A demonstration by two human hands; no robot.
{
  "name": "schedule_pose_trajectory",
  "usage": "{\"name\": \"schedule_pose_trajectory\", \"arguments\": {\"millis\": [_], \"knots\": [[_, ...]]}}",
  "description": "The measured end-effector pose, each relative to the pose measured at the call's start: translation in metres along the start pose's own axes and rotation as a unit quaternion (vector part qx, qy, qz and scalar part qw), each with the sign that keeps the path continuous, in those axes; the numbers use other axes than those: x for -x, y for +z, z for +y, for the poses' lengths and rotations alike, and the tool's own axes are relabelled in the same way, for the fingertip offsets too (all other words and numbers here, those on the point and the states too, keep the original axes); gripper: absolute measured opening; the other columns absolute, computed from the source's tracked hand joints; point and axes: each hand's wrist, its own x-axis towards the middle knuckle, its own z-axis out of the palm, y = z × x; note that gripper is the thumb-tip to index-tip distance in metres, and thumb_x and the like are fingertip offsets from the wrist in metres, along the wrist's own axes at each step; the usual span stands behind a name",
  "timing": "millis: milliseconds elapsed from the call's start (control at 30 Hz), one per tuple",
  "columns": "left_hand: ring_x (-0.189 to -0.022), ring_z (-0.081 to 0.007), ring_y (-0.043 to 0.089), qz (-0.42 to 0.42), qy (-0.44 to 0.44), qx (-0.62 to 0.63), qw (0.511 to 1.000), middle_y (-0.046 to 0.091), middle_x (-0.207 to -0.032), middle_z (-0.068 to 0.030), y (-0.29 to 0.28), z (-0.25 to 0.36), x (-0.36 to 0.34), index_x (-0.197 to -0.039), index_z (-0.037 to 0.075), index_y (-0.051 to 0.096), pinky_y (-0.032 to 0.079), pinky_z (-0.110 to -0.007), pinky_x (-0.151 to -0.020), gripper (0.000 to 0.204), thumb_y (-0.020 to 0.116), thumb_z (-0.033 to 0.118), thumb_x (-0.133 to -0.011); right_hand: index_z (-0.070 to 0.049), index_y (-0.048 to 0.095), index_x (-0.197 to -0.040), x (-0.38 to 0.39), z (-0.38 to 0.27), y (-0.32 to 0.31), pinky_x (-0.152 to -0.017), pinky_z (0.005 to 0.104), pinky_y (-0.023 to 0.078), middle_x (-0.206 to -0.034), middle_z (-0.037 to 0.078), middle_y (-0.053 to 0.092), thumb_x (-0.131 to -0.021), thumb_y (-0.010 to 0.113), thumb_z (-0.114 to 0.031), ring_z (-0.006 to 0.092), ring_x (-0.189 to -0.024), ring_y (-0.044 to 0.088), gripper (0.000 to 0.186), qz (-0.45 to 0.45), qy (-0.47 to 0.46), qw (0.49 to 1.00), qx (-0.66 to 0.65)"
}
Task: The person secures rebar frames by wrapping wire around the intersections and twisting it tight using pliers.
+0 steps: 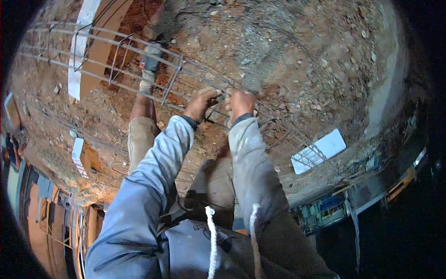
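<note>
From the head camera we are looking straight down at our two hands, both working on a long rebar cage (pixel 116 60) that is lying across bare, stony ground (pixel 302 56). Our left hand (pixel 200 103) is curling closed around one of the cage's long bars, fingers wrapped over the top. Our right hand (pixel 240 103) is sitting just beside it, also closing on the steel where a bar and a stirrup are crossing; whether it is pinching a tie wire there we cannot tell, since the spot is small and shadowed. The two hands are nearly touching. The cage is running from the upper left edge of the picture down past our hands toward the right, its rectangular stirrups standing upright at intervals. Our legs are straddling it (one boot (pixel 149 69) is pressing close against the bars farther up). A pale plank (pixel 81 51) is lying beside the cage at upper left, and a white panel (pixel 320 149) is resting near the ground's lower right edge. Open dirt is spreading wide to the upper right. Two white cords (pixel 212 242) are hanging from our jacket.
</note>
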Motion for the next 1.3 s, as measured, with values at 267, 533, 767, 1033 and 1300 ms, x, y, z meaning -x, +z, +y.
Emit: {"name": "schedule_pose_trajectory", "arguments": {"millis": [267,533,767,1033,1300], "knots": [[-0.071,-0.0123,0.055,-0.001,-0.016,-0.052,0.999,0.061,-0.084,-0.0007,0.003,0.014,0.004,-0.091,0.007,0.061,0.043,-0.025,-0.069,0.017,0.056,0.02,-0.083,0.001,0.053,-0.105,0.043,0.045,-0.035,-0.054,0.0295,0.049,-0.094,0.013,0.059,-0.081,0.064,-0.037,0.0181,-0.069,0.058,0.046,-0.044,-0.014,0.984,-0.171],[-0.072,-0.0105,0.049,0.005,-0.015,-0.176,0.984,0.057,-0.079,-0.0013,-0.001,0.007,-0.014,-0.085,0.004,0.061,0.04,-0.026,-0.07,0.023,0.056,0.027,-0.084,0.017,0.021,-0.13,-0.023,0.176,-0.086,-0.102,0.0407,0.03,-0.13,0.036,0.033,-0.072,0.069,-0.041,0.0428,-0.121,0.037,0.094,0.143,-0.108,0.958,0.226],[-0.059,-0.0096,0.048,-0.006,0.048,-0.21,0.977,0.057,-0.063,-0.0008,0.006,0.014,-0.008,-0.076,0.002,0.065,0.038,-0.028,-0.057,0.03,0.059,0.03,-0.083,0.007,0.042,-0.122,-0.008,0.17,-0.14,-0.088,0.038,0.042,-0.11,0.025,0.054,-0.076,0.062,-0.038,0.0373,-0.098,0.053,0.067,-0.033,-0.158,0.986,0.043],[-0.066,-0.0118,0.053,-0.031,0.064,-0.226,0.972,0.062,-0.076,-0.0021,0.009,0.011,-0.01,-0.093,-0.001,0.064,0.043,-0.03,-0.063,0.032,0.058,0.029,-0.084,-0.004,0.054,-0.104,0.06,0.044,-0.173,-0.061,0.0436,0.043,-0.073,0.021,0.057,-0.077,0.054,-0.019,0.0396,-0.07,0.055,0.031,-0.152,-0.143,0.859,0.467],[-0.07,-0.0113,0.059,0.028,0.066,-0.249,0.966,0.067,-0.079,-0.0072,0.02,0.023,0.0,-0.088,-0.001,0.066,0.045,-0.028,-0.062,0.028,0.059,0.026,-0.082,-0.024,0.037,-0.136,0.1,-0.045,-0.135,-0.078,0.0445,0.047,-0.115,0.019,0.05,-0.069,0.054,0.003,0.0391,-0.1,0.052,0.074,-0.054,-0.249,0.64,0.725]]}}
